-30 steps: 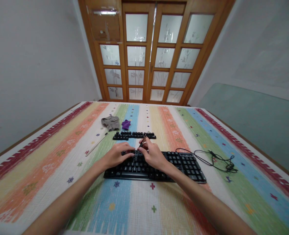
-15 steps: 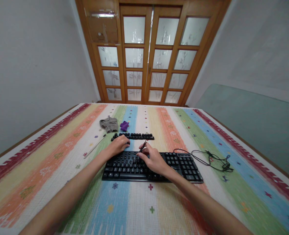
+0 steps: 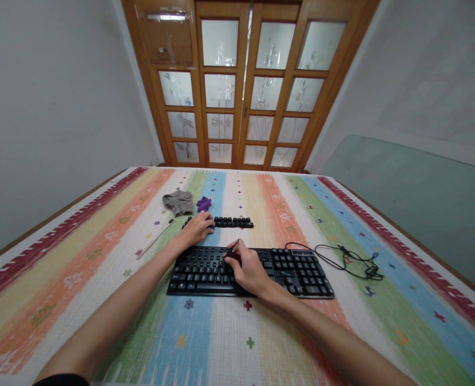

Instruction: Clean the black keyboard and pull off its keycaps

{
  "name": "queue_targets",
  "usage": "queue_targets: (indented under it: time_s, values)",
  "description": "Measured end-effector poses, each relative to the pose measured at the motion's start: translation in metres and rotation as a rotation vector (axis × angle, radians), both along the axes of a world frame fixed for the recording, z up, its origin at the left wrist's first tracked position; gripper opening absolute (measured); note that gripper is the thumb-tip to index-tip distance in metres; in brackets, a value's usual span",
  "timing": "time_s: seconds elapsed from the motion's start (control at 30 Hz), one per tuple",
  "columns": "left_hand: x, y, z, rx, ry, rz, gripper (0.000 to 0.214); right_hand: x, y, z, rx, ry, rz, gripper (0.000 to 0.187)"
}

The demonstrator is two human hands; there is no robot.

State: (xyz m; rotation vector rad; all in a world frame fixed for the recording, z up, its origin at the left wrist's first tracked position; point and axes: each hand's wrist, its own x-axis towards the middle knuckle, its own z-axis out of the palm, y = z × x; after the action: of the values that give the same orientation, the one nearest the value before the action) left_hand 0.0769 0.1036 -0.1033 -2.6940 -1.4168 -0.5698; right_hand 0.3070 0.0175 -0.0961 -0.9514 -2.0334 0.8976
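Note:
A black keyboard [image 3: 297, 271] lies on a striped cloth in front of me. My right hand [image 3: 246, 268] rests on its middle keys, fingers pinched round a thin dark tool [image 3: 232, 249]. Beyond the keyboard lies a row of loose black keycaps [image 3: 231, 221]. My left hand [image 3: 198, 227] reaches over the row's left end, fingers curled down onto the keycaps; what they grip is hidden.
A grey cloth [image 3: 177, 201] and a small purple thing [image 3: 203, 203] lie behind the keycaps. A thin pale stick [image 3: 154, 239] lies to the left. The keyboard's black cable [image 3: 350, 259] coils at the right. Wooden glazed doors [image 3: 237, 86] stand past the table.
My left hand left the keyboard and moved forward to the left end of the keycap row. My right hand slid a little nearer on the keys, still holding the tool.

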Motion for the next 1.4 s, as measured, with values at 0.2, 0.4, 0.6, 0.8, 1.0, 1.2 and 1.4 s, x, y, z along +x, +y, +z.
queue_targets:
  time_s: [0.2,0.4,0.6,0.8,1.0,1.2,1.4]
  values:
    - [-0.002,0.004,-0.001,0.013,0.059,0.035,0.008,-0.002,0.003,-0.004,0.160,-0.125,0.055,0.019]
    - [-0.005,0.001,0.000,0.042,0.106,0.047,0.009,-0.011,0.016,0.003,0.211,-0.286,0.099,0.022]
    - [-0.004,0.000,0.001,0.065,0.133,0.040,0.011,-0.020,0.035,0.012,0.022,-0.266,0.072,0.020]
    - [-0.005,-0.002,0.001,0.066,0.117,0.026,0.010,-0.019,0.045,0.014,-0.165,-0.152,0.100,0.014]
    - [-0.004,-0.008,0.006,0.042,-0.035,0.038,0.019,-0.009,0.051,0.023,-0.191,-0.023,0.070,0.014]
    - [0.009,-0.037,0.019,-0.040,-0.470,0.109,0.039,0.000,0.052,0.026,-0.115,0.136,0.083,0.015]
    - [0.027,-0.069,0.024,-0.558,-0.847,-0.047,0.050,0.000,0.046,0.030,-0.061,0.194,0.073,0.018]
